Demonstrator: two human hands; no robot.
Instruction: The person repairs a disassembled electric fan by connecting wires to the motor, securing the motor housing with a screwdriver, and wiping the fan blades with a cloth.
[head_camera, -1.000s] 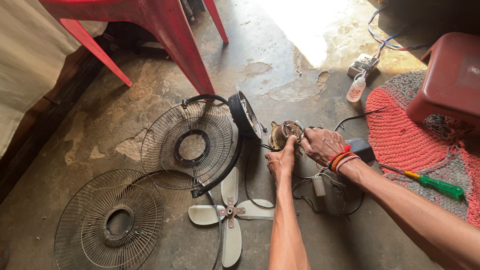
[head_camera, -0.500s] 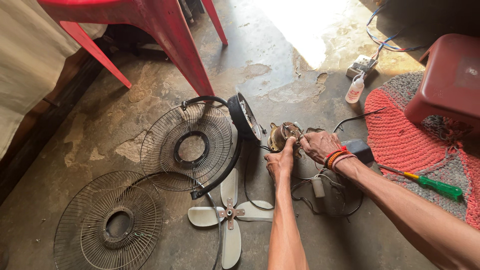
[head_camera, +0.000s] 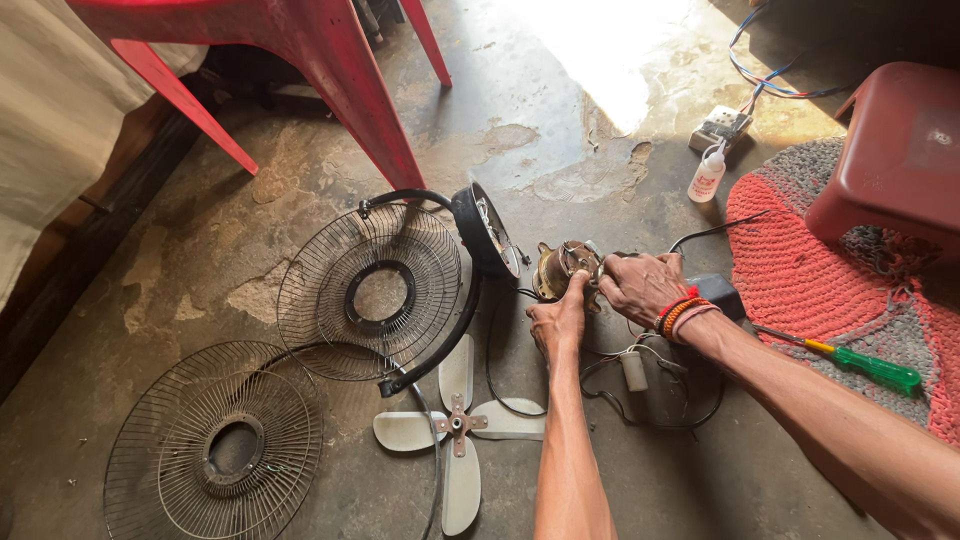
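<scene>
- I saw my left hand (head_camera: 558, 322) and right hand (head_camera: 640, 285) both clasping the fan motor (head_camera: 562, 268) mid-floor.
- I judged it heavy, rigid, with fragile windings; best held by its metal casing.

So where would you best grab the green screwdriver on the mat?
Probably by the green handle of the screwdriver, coming from above: it lies flat on the mat, handle thick and pointing right, clear of the right hand; the thin shaft points left.
</scene>
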